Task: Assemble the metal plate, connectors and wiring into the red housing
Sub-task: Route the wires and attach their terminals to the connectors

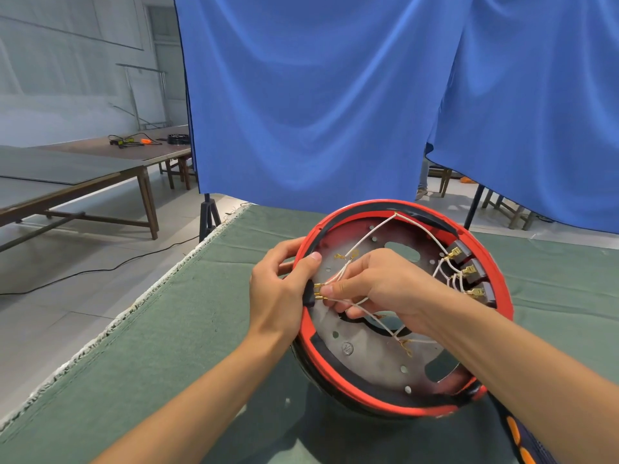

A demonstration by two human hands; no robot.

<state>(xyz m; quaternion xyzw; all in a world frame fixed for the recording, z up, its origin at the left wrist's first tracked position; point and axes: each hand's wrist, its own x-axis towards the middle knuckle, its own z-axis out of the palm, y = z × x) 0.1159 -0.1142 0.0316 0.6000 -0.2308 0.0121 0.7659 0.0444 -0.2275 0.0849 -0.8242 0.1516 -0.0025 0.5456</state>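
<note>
The round red plastic housing, tilted on the green cloth-covered surface, is gripped at its left rim by the left hand. A small brass spade connector on thin white wiring is pinched by the right hand fingers over the perforated grey metal plate. Bare cloth is seen leftward to the frayed edge.

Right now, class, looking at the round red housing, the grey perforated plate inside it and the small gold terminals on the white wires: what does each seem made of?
Round red housing: probably moulded plastic, smooth with a slight sheen. Grey perforated plate: looks like dull sheet metal, with punched holes. Small gold terminals: seemingly brass or brass-plated, with a bright yellow shine. White wires: matt insulation, possibly woven.
</note>
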